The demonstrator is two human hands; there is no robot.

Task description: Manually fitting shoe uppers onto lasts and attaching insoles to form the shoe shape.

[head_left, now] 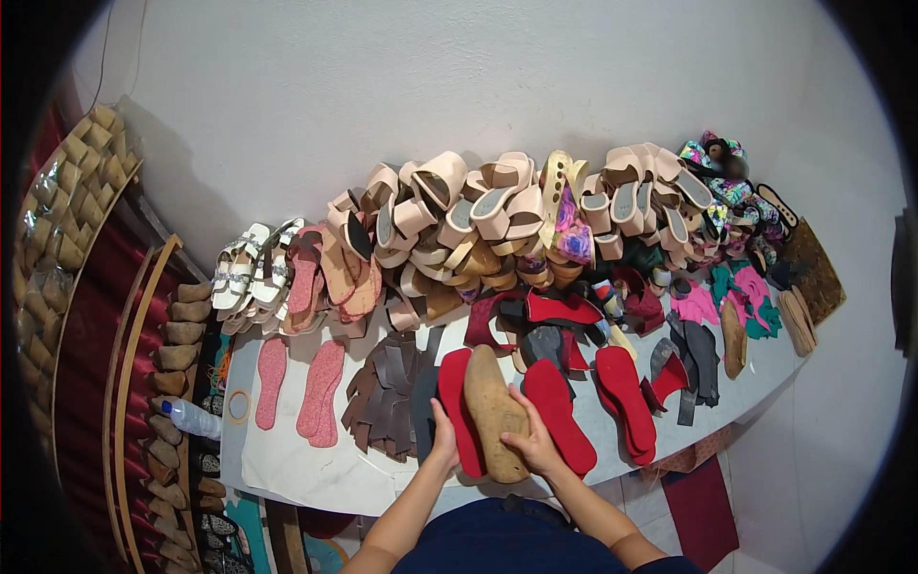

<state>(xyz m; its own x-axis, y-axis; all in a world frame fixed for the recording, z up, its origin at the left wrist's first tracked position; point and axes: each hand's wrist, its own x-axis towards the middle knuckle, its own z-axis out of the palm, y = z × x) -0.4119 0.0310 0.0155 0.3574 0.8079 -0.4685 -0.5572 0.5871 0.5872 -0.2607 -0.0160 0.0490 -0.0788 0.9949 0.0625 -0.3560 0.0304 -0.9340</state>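
In front of me, above the table's near edge, my right hand (pixel 537 440) grips a worn wooden shoe last (pixel 491 407), its thumb across the heel half. Beside the last, my left hand (pixel 443 438) holds a red insole (pixel 456 402) by its outer edge, fingers mostly hidden underneath. The insole and the last lie side by side, seemingly touching. Just right of my hands lies another red insole (pixel 564 426), with a stack of red insoles (pixel 625 402) farther right. Dark brown strips (pixel 384 402) lie to the left.
Finished beige heeled sandals (pixel 492 210) are heaped along the wall. Pink insoles (pixel 321 402), a tape roll (pixel 239 407) and white sandals (pixel 239 268) occupy the table's (pixel 287 474) left side. Pink and green scraps (pixel 736 297) lie right. Racked lasts (pixel 177 359) and a plastic bottle (pixel 191 419) stand left.
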